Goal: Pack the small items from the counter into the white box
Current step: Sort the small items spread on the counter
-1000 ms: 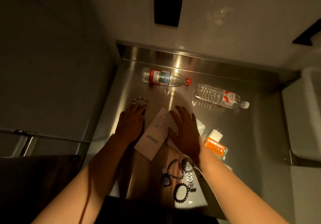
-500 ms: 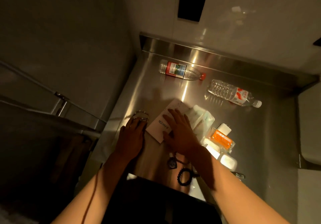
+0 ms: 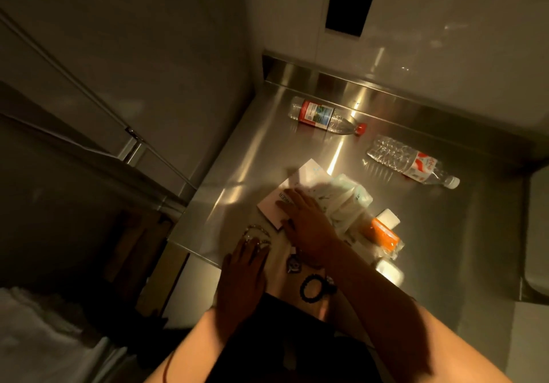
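A person leans over a dim stainless-steel counter (image 3: pixel 439 234), both bare hands down among scattered small items. The white box (image 3: pixel 292 192), a flat carton with dark lettering on its lid, lies closed near the counter's middle; nothing can be seen inside it. The right hand (image 3: pixel 307 223) rests flat across the box's near right part, fingers straight and slightly spread, fingertips reaching left over the lettering. The left hand (image 3: pixel 245 267) lies palm down at the near left edge of the counter, fingers straight and close together, their tips touching a pale beaded bracelet (image 3: pixel 257 232) that sits just left of the box.

Just right of the box, partly under the right hand, is a heap of clear-wrapped white packets (image 3: pixel 347 204). Farther right lie an orange packet (image 3: pixel 384 235) and a small white block (image 3: pixel 387 218). Near the counter's front edge, between the forearms, are a small dark pendant (image 3: pixel 293 264) and a dark beaded bracelet (image 3: pixel 312 289).

Two plastic bottles lie on their sides at the far end: a red-capped bottle (image 3: pixel 323 116) holding clear liquid, and a white-capped bottle (image 3: pixel 413 163) whose contents cannot be made out.
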